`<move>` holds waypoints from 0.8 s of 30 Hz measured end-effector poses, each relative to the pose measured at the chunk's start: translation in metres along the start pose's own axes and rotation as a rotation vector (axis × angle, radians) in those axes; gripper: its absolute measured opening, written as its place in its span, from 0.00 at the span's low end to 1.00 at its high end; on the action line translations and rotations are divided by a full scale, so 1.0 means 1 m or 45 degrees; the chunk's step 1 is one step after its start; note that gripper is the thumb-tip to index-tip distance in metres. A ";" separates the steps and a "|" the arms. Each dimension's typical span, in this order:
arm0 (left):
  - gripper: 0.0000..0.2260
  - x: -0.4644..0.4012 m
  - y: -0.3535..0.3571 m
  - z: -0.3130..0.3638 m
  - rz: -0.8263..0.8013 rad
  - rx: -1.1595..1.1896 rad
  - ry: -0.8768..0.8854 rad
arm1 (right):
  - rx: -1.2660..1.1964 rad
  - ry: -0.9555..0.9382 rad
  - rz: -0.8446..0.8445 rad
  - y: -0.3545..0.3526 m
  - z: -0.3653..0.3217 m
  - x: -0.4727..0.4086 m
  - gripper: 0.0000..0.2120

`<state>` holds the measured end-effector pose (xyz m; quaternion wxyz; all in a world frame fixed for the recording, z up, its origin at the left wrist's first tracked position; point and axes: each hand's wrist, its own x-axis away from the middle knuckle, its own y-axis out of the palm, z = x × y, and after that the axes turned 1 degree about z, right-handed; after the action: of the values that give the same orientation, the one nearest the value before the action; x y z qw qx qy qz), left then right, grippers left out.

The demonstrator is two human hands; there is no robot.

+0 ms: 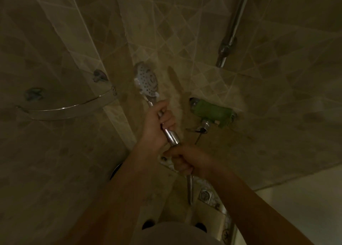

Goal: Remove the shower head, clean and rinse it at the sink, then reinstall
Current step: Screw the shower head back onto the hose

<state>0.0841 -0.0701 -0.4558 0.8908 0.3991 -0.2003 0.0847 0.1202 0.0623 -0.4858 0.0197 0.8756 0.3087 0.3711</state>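
The chrome shower head [147,81] points up and away in the middle of the view, its white perforated face turned toward me. My left hand [157,124] grips its metal handle. Just below, my right hand [187,160] is closed around the joint where the handle meets the metal hose [190,189], which hangs down toward the floor. The shower mixer valve [212,113], wrapped in something green, is fixed to the tiled wall right of my hands.
A chrome riser pipe [234,26] runs up the wall at the upper right. A glass corner shelf [64,109] with a metal rail sits at the left. A floor drain [205,195] lies below. The light is dim.
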 end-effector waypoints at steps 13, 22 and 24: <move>0.03 -0.004 0.006 0.002 0.447 -0.328 -0.044 | 0.468 -0.296 0.644 -0.003 0.006 -0.014 0.11; 0.14 -0.012 0.005 -0.011 0.374 -0.143 0.157 | 0.461 -0.355 0.527 0.010 0.007 -0.019 0.08; 0.16 -0.008 -0.004 -0.004 0.091 0.015 0.070 | 0.247 -0.290 0.366 0.006 0.005 -0.014 0.10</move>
<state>0.0797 -0.0700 -0.4642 0.8900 0.3943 -0.1893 0.1285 0.1191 0.0501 -0.4970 -0.0831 0.9447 0.2108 0.2372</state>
